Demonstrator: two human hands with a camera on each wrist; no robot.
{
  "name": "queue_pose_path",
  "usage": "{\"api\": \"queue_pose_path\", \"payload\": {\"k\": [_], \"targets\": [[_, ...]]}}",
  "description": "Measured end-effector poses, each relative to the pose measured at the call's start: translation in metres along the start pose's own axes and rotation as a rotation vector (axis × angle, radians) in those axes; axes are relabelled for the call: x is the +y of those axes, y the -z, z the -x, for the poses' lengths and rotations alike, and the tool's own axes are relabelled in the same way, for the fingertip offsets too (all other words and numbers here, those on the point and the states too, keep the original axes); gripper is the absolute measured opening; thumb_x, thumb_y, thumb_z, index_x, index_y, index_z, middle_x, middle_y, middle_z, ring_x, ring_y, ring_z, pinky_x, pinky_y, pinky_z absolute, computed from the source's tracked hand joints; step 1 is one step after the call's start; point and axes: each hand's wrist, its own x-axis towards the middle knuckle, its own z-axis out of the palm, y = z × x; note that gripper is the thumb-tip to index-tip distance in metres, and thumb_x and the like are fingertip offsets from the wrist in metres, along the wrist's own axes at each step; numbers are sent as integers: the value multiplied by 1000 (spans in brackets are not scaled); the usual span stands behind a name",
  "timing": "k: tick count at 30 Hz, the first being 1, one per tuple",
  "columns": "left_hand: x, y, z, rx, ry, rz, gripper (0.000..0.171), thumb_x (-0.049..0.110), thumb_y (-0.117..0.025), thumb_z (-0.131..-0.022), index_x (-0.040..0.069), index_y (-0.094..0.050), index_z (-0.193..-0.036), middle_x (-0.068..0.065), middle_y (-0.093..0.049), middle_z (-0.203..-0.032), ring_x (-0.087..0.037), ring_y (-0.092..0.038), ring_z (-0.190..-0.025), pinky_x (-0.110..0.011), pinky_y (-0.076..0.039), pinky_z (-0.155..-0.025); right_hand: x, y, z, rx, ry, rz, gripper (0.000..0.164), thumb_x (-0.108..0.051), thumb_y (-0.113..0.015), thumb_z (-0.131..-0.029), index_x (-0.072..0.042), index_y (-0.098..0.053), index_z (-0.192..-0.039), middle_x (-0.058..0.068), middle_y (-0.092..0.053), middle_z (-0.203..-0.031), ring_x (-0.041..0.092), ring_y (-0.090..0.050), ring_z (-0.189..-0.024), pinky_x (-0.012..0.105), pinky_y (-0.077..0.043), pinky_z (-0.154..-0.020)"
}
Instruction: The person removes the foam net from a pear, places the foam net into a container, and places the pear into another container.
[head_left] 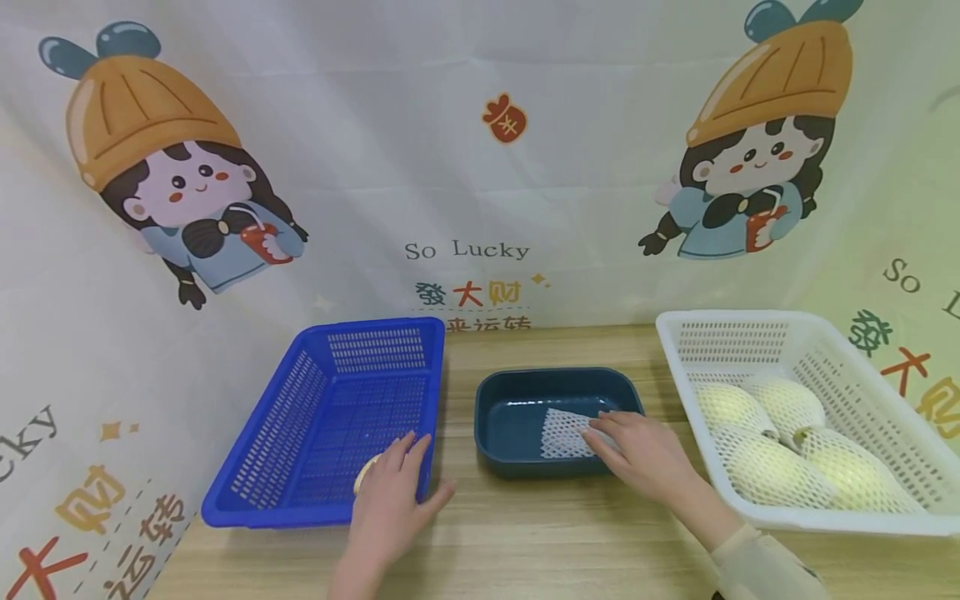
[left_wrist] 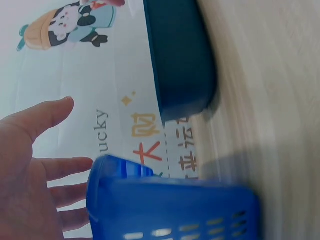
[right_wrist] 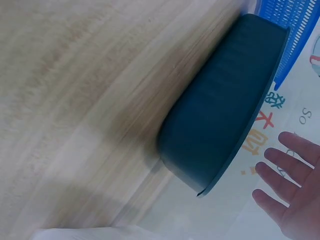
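Observation:
My left hand (head_left: 393, 504) is over the near right corner of the blue basket (head_left: 258, 433), its fingers extended and the thumb spread away. Beneath it lies a pale yellow fruit (head_left: 365, 473), mostly hidden by the hand. In the left wrist view the fingers (left_wrist: 70, 167) reach past the basket's rim, the palm bare. Over the right end of the dark teal bin (head_left: 517, 467) is my right hand (head_left: 641, 454), fingers loosely straight. A white foam net sleeve (head_left: 564, 433) lies in that bin, one end behind the hand. In the right wrist view the fingers (right_wrist: 280, 182) are spread beside the bin's rim.
A white basket (head_left: 678, 358) at the right holds several yellow pears (head_left: 772, 467) in white foam nets. The wooden table (head_left: 570, 542) carries all three containers. Behind it hangs a pale printed cloth (head_left: 585, 167) with cartoon figures and lettering.

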Motion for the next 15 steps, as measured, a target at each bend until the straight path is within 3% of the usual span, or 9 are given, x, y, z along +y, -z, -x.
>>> {"api": "queue_pose_path", "payload": {"k": [7, 15], "targets": [[6, -8, 10, -11, 2, -18, 68, 44, -63, -76, 3, -44, -128, -20, -41, -128, -36, -34, -119, -60, -23, -91, -1, 3, 16, 83, 46, 1, 34, -35, -50, -88, -7, -68, -97, 9, -63, -101, 26, -59, -91, 41, -48, -70], [3, -17, 17, -39, 0, -74, 72, 44, -63, -75, 4, -41, -130, -20, -40, -130, -35, -35, -119, -58, -16, -96, -4, 15, 29, 80, 17, -19, 33, -35, -51, -88, -9, -67, -100, 7, -61, -106, 25, -57, -95, 40, -47, -75]]}}
